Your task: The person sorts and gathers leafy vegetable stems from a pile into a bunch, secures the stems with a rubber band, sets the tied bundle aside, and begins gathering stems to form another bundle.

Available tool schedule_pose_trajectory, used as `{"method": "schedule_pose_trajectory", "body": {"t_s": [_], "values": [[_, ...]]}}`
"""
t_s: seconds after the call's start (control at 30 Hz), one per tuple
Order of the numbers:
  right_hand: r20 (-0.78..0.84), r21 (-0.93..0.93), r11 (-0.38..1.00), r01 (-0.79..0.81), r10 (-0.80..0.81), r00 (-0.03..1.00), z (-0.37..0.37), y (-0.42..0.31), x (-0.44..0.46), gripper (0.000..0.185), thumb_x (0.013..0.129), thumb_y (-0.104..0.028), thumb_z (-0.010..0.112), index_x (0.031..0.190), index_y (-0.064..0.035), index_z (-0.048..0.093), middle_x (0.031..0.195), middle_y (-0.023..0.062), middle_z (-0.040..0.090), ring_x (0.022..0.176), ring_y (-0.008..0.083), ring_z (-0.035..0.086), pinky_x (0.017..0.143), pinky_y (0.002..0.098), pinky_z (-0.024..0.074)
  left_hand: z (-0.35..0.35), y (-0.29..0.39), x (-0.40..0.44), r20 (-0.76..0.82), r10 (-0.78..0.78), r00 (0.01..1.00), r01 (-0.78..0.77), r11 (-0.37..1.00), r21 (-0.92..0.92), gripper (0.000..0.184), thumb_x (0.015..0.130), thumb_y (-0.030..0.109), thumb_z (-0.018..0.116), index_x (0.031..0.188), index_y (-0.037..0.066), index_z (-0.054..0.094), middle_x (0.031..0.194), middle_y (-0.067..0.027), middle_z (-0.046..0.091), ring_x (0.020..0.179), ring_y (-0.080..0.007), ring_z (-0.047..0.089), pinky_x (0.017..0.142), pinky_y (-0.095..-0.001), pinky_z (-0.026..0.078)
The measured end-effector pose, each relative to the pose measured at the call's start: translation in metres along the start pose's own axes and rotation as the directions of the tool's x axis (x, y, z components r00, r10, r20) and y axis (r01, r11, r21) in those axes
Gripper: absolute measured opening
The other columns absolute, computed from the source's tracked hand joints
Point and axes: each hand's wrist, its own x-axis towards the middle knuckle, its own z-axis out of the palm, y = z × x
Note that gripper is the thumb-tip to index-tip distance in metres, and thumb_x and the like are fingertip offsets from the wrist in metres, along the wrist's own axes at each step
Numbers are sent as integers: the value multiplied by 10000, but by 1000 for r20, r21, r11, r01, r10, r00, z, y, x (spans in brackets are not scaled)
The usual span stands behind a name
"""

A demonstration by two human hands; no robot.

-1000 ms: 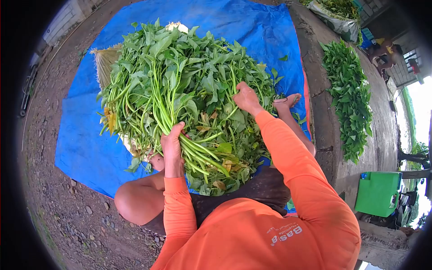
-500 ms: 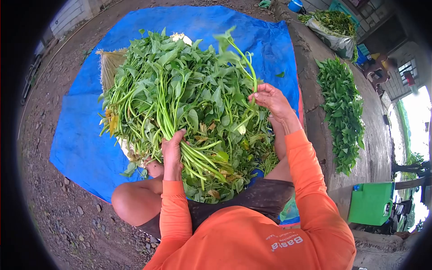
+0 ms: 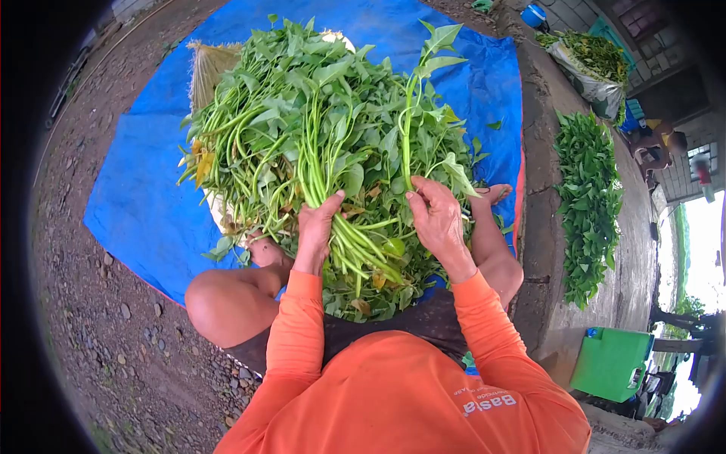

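My left hand is closed round a bunch of water spinach, its leafy tops pointing away from me and its cut stem ends fanning out to the right below my fist. Between the thumb and fingers of my right hand is a single water spinach stem, held upright with leaves at its tip. Both hands are over a large heap of loose water spinach, which lies between my bent legs. Yellowed leaves show at the heap's left side.
The heap rests on a blue tarp on gravelly ground. On the concrete ledge to the right are a row of leafy bunches, a full sack of greens and a green box. Another person is at the far right.
My right hand has come down and left, nearer my left hand, bringing the single stem with it. The stem now stands straighter. My left hand still grips the bunch.
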Motion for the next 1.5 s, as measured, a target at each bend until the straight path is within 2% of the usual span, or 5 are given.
{"method": "schedule_pose_trajectory", "body": {"t_s": [0.1, 0.3, 0.47, 0.83, 1.5], "values": [[320, 276, 932, -235, 141, 937, 45, 0, -39, 314, 980, -102, 696, 1259, 39, 728, 1159, 232, 748, 1067, 420, 718, 939, 444, 565, 2, -18, 2, 85, -95, 992, 101, 993, -68, 371, 960, 380, 853, 1065, 67, 683, 837, -21, 675, 688, -147, 667, 622, -302, 571], [474, 131, 962, -240, 152, 867, 67, 14, -60, 317, 1007, -133, 654, 1271, 26, 730, 1190, 236, 737, 1095, 417, 713, 985, 448, 550, -14, -52, 11, 194, -205, 959, 243, 949, -200, 427, 995, 468, 799, 1139, 84, 680, 900, -7, 675, 752, -137, 661, 680, -318, 581], [490, 91, 988, -121, 61, 869, 77, 22, -58, 319, 1009, -164, 655, 1248, 31, 735, 1186, 233, 736, 1113, 431, 700, 1000, 488, 542, 8, -60, -3, 90, 12, 996, -1, 993, -117, 413, 850, 93, 846, 1182, 24, 610, 937, -45, 672, 755, -152, 651, 641, -297, 557], [478, -222, 940, 260, -128, 869, 44, 1, -82, 88, 934, -92, 664, 893, -14, 655, 893, 187, 699, 877, 427, 685, 818, 531, 551, 4, -45, 0, 18, -44, 999, 45, 999, -15, 417, 839, 89, 821, 1186, 20, 599, 902, -33, 653, 714, -140, 640, 627, -313, 570], [433, 177, 786, -592, 478, 764, 118, 17, 44, 414, 901, -319, 752, 801, 81, 717, 732, 173, 706, 668, 240, 651, 679, 427, 537, 13, -44, -15, 39, 160, 986, -164, 979, 122, 442, 805, 53, 817, 1186, -2, 600, 993, -48, 716, 801, -129, 656, 720, -302, 536]]}}
